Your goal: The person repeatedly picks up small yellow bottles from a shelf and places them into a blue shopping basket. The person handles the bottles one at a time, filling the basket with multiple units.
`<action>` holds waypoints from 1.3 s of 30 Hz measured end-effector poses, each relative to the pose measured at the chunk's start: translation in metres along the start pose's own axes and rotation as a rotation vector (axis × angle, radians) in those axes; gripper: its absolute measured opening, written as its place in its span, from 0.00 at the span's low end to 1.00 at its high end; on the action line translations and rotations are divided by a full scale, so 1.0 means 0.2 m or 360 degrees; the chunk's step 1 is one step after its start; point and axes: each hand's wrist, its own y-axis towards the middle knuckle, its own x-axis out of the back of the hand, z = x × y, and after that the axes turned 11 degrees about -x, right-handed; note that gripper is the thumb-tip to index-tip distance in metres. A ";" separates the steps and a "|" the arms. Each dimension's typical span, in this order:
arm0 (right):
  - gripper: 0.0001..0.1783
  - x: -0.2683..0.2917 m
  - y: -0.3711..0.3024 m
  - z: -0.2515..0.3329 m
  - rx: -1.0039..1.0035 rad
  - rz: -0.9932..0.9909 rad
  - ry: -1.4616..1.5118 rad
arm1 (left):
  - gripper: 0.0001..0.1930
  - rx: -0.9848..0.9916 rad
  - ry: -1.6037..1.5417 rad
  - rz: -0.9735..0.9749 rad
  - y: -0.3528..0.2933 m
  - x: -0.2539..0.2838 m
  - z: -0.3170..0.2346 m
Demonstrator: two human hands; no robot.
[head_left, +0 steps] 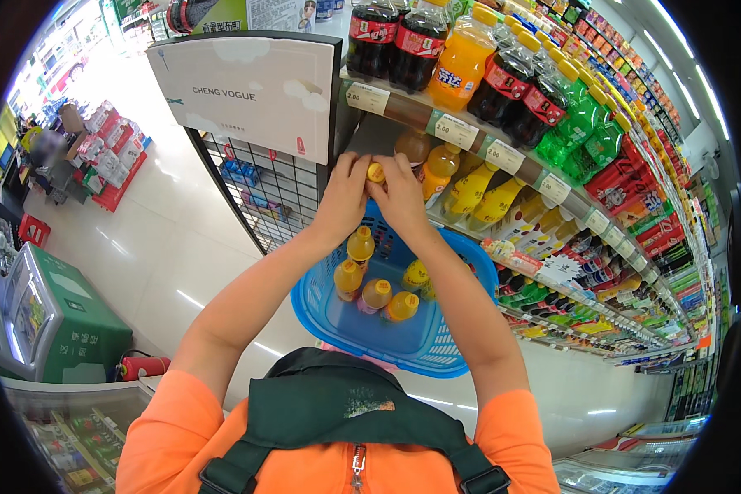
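Observation:
At the left end of the drink shelf, my left hand [344, 194] and my right hand [398, 196] are closed around a bottle with a yellow cap [376, 172]. Only its cap shows between my fingers; the body is hidden. Below my forearms is a blue plastic basket [469, 247]. Several yellow-capped bottles [376, 294] stand in its left and middle part, and a yellow bottle [416, 273] is partly behind my right forearm. Just right of my hands, an orange drink bottle [440, 169] stands on the shelf.
Cola, orange and green soda bottles fill the upper shelf [412, 103]; yellow bottles [472, 188] stand beneath. A white sign board [247, 95] and black wire rack [255, 193] flank the shelf's left end. A green freezer [74, 325] and fire extinguisher [144, 367] are at left.

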 end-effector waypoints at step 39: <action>0.17 -0.30 -0.92 -0.04 -0.0626 0.0853 0.0214 | 0.29 0.0530 0.0105 0.1567 -0.69 0.12 -0.29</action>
